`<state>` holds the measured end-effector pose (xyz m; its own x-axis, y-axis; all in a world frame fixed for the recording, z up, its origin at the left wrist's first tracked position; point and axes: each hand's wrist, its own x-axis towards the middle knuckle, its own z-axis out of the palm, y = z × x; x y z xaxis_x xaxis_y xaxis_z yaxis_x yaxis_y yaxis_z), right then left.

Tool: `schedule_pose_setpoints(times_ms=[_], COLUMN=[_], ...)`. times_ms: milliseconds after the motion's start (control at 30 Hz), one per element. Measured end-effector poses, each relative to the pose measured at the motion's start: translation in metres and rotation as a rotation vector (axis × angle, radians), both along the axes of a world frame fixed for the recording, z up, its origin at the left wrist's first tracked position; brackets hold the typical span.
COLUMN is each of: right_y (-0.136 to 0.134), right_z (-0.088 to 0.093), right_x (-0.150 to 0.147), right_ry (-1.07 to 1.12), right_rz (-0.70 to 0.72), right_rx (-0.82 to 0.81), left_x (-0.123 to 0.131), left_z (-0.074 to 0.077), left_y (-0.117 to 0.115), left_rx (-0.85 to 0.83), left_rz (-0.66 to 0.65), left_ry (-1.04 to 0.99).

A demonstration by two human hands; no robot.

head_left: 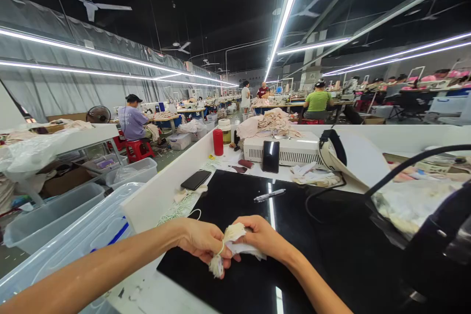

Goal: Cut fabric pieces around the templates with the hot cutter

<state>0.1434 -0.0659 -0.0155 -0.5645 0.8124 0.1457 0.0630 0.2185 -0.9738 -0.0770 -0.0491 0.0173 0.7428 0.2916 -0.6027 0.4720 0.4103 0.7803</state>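
Note:
Both my hands meet over a glossy black mat (pixel 331 245) on a white worktable. My left hand (pixel 200 241) is closed around a small cream piece of fabric (pixel 232 235), with a thin elastic loop round one finger. My right hand (pixel 263 238) pinches the same fabric from the other side, its fingers curled. A frayed end of the fabric (pixel 216 266) hangs below my left fingers. A pen (pixel 269 195) lies on the mat beyond my hands.
A black phone (pixel 196 179) lies at the mat's left corner, and a second phone (pixel 271 156) leans on a white box (pixel 283 149) topped with cream fabric. A red cylinder (pixel 218 142) stands behind. Clear plastic bins (pixel 51 216) sit left. Other workers sit at far tables.

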Motion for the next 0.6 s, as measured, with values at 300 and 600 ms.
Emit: schedule_pose_setpoints(times_ms=[300,600], right_y=[-0.001,-0.004], right_z=[-0.003,0.0], right_x=[-0.001,-0.001], right_ry=[-0.002,0.011], right_rz=[0.055,0.085], right_rx=[-0.057,-0.105], left_x=[-0.001,-0.002], left_z=[-0.006,-0.011], left_y=[-0.007,-0.026], left_rx=[-0.016,-0.052], left_rz=[-0.045,0.035], left_ry=[-0.026,-0.104])
